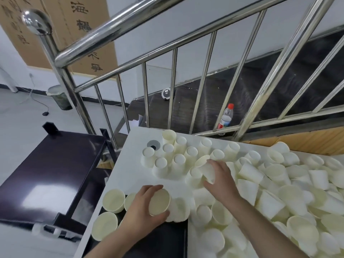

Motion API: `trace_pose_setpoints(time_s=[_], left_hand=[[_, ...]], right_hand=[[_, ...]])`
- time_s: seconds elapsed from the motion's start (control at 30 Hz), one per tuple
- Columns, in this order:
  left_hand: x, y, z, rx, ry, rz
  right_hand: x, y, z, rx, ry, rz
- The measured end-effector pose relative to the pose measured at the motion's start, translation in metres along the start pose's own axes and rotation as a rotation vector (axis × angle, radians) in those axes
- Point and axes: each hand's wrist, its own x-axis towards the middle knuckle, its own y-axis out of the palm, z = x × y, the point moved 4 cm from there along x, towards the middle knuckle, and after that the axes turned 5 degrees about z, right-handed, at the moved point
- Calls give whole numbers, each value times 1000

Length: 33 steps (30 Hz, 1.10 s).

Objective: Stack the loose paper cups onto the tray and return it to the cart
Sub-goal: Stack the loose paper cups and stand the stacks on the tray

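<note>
My left hand (pixel 144 207) grips a short stack of white paper cups (pixel 163 205) lying on its side, open mouth toward me, over the near end of a dark tray (pixel 160 241). My right hand (pixel 219 178) holds a single paper cup (pixel 205 167) tilted above the white table (pixel 130 164). Several cups stand upside down in a cluster (pixel 176 157) at the table's far left. A large heap of loose cups (pixel 288 192) covers the right side. Upright cups (pixel 113 200) stand at the tray's left end.
A dark cart (pixel 48 174) stands left of the table. A steel stair railing (pixel 186 62) runs behind it, with a plastic bottle (pixel 226 116) past the bars. A round grey grommet (pixel 153 144) sits in the tabletop.
</note>
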Motion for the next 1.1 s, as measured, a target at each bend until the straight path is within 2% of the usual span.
trace_pose_setpoints(time_s=[0.2,0.53,0.7,0.87,1.1], left_hand=[[-13,-8,8,-14,-2,2],[-27,-15,20,22,16,21],[-27,-11,20,94,50,67],[-29,-1,24,211,100,172],[-33,14,25,396,202,178]], right_hand=[[46,14,-12,-233,161,78],[65,19,1,-256,227,66],[40,10,22,-26,105,62],[-14,6,49,156,-71,185],[-90,18,61,29,-181,377]])
